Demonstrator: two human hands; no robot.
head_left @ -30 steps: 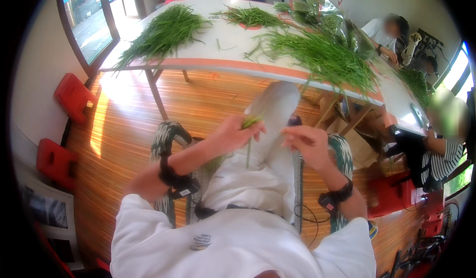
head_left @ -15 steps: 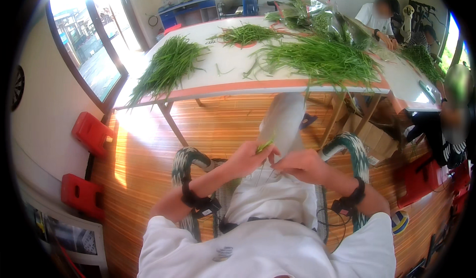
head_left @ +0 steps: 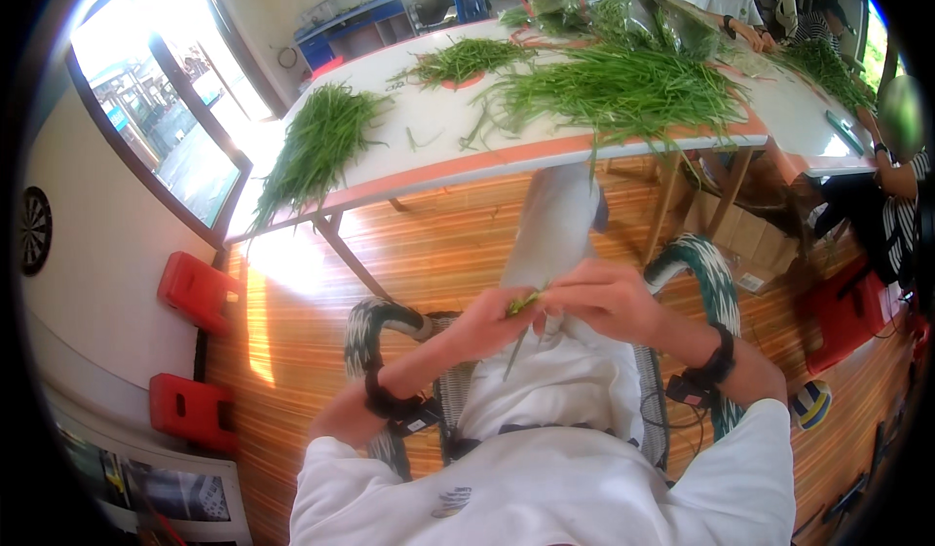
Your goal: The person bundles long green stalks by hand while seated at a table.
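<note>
Over my lap my left hand is closed around a thin green stalk. A bit of its green shows at the top of the fist, and a thin end hangs below. My right hand meets it from the right, its fingers pinched on the stalk's tip; the exact contact is partly hidden. Long grass-like greens lie on the white table ahead: a large pile right of the middle, a bundle at the left, and a smaller heap farther back.
The white table has an orange front edge. Clear plastic bags with greens stand at its back. A person works at the far right, another sits nearer. Red stools stand left, a cardboard box under the table, a ball at right.
My right hand has risen and come over against the left, its fingers now at the stalk. The whole view has tilted and shifted slightly. The table's piles look unchanged.
</note>
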